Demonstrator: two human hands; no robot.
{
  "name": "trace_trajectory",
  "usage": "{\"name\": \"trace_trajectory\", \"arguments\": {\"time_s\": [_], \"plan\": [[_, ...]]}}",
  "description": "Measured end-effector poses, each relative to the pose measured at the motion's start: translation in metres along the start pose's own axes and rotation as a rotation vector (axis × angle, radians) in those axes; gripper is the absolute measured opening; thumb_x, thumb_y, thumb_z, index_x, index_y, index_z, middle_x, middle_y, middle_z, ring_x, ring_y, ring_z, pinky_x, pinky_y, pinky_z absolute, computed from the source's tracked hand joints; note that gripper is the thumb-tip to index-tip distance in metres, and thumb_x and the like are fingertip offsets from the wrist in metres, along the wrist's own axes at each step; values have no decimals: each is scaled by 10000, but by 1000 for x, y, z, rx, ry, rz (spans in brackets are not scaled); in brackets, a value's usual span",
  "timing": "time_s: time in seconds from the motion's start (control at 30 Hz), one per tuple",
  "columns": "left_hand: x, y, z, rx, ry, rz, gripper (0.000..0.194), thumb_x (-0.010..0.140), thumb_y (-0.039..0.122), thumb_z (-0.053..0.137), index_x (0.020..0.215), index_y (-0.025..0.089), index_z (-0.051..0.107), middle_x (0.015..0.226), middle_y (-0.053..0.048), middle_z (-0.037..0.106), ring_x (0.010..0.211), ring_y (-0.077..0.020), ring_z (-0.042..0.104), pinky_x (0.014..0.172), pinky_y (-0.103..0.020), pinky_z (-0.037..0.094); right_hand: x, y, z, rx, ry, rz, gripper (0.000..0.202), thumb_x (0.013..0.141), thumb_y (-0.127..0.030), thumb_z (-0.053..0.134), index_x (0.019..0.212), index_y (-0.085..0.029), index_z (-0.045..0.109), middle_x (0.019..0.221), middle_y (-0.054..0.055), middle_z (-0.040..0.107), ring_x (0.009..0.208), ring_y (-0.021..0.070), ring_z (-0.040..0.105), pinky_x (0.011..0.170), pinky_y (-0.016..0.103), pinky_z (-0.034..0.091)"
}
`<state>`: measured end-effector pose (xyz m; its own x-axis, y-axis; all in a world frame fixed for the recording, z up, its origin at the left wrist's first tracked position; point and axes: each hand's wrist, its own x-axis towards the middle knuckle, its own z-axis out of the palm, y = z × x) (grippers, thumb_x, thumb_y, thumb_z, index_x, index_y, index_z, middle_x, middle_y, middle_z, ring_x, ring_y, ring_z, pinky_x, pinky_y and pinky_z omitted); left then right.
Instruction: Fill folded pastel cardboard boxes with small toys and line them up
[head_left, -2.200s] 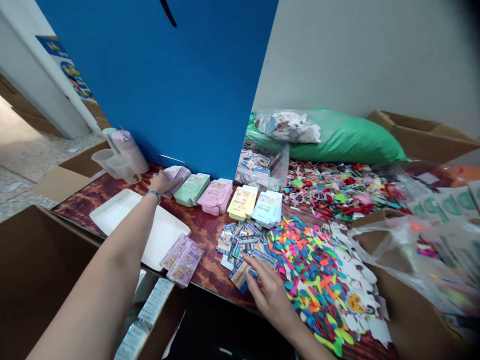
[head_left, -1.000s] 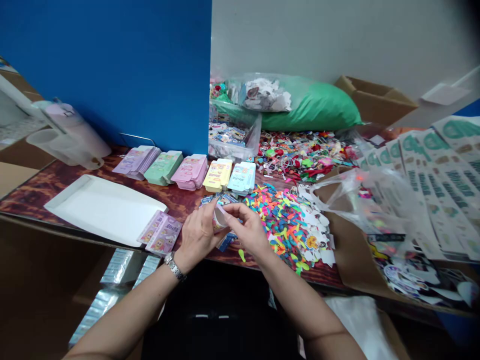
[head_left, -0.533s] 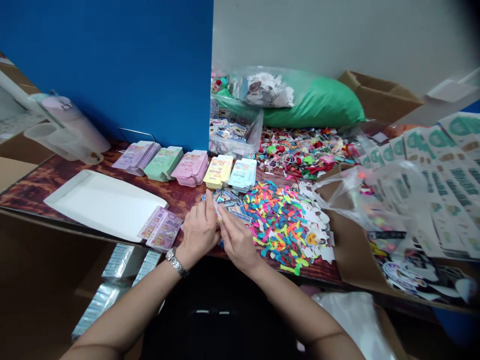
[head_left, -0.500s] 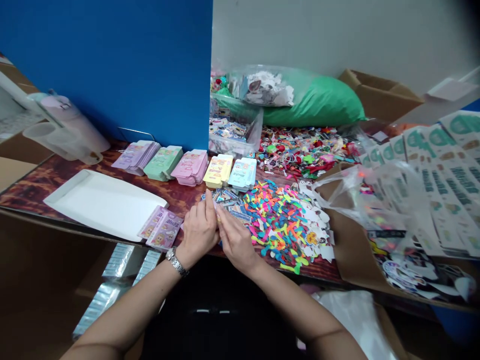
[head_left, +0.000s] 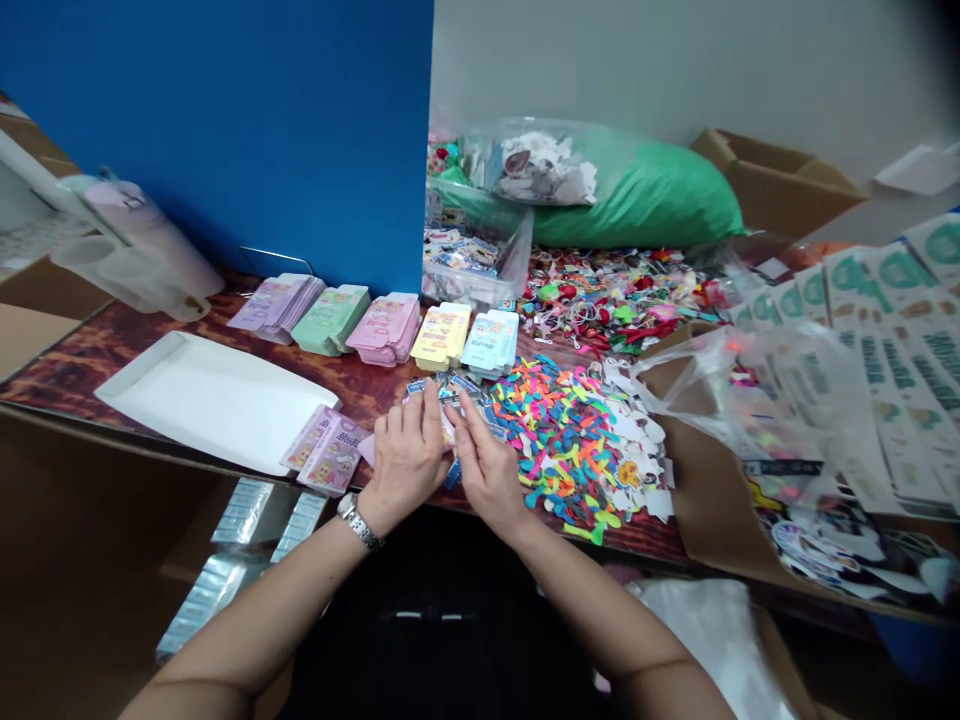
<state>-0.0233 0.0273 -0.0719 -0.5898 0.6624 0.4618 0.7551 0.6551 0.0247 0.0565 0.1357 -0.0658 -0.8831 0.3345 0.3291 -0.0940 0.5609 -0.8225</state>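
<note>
Close together over the table's front edge, my left hand (head_left: 407, 455) and my right hand (head_left: 489, 478) grip a small light purple box (head_left: 448, 432) between them. Most of this box is hidden behind my fingers; pale parts show between the hands and left of my left hand. Two printed purple boxes (head_left: 336, 458) lie to the left, against the corner of a white tray (head_left: 210, 395). Behind my hands is a pile of blue printed cards (head_left: 457, 388). Bright, multicoloured small rubbery pieces (head_left: 562, 440) are heaped beside my right hand.
Flat box stacks stand along the back: purple (head_left: 276, 305), green (head_left: 331, 320), pink (head_left: 385, 328), yellow (head_left: 441, 335) and light blue (head_left: 490, 342). White cut-outs (head_left: 637, 440) adjoin an open carton (head_left: 705, 500) at right. Cups (head_left: 120, 270) stand far left.
My right hand has drawn slightly away from my left and turned, thumb and fingers now pointing up. A little more of the box shows between them. The view has shifted slightly.
</note>
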Motion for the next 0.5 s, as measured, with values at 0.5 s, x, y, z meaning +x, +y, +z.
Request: {"name": "trace_trajectory", "arguments": {"time_s": [0.5], "plan": [[4,-21,-1,-871,139,-2,1182,786,467,707,1500,223,-203,1541,-229,257,1390,-323,375,1085,-522,388,18,29,-9,690,94,455,524,910,-476,555,1351,-206,468,1194,106,662,1005,217,680,822,358,599]]}}
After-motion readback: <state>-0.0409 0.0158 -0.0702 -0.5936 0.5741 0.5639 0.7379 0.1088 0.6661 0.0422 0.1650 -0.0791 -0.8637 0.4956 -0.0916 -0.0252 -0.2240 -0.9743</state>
